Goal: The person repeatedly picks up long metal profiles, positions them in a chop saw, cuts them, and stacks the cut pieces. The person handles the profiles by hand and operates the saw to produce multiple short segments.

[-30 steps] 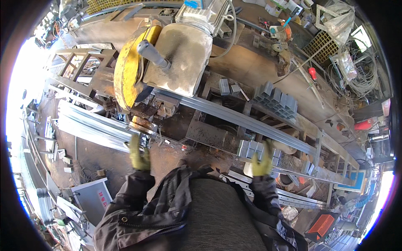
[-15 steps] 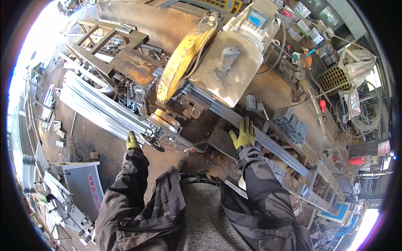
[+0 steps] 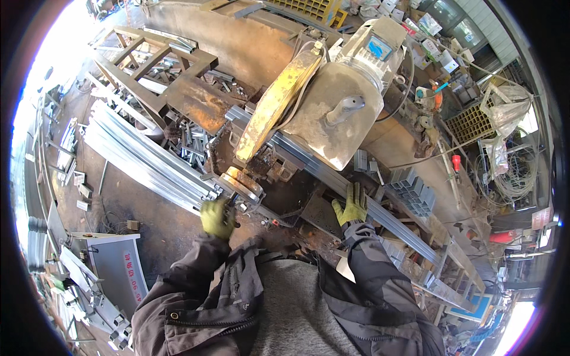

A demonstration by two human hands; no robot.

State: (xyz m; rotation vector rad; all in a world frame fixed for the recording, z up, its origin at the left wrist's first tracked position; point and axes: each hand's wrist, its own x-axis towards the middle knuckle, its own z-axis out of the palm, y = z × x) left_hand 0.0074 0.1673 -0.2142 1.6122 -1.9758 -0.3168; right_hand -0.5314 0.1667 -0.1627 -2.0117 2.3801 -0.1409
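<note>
My left hand (image 3: 217,219), in a yellow-green glove, is curled over the handwheel of the saw's clamp; the hand hides most of the wheel. Beyond it lies the rusty clamp block (image 3: 242,180). My right hand (image 3: 355,206), gloved likewise, rests with fingers stretched out on long grey metal profiles (image 3: 396,221). Those run diagonally under a cut-off saw with a worn yellow blade guard (image 3: 279,101) and a dusty cover plate (image 3: 332,127). The blade's lower edge is hidden.
At left a bundle of long shiny metal profiles (image 3: 139,155) slants across the floor. Short cut square tubes (image 3: 412,191) are stacked right of the saw. A rusty steel frame (image 3: 160,68) stands at far left, and a grey panel (image 3: 119,267) at near left.
My left hand has moved right and nearer, from beside the handwheel onto it, and its fingers have curled. My right hand stays spread on the profiles. The view has shifted slightly.
</note>
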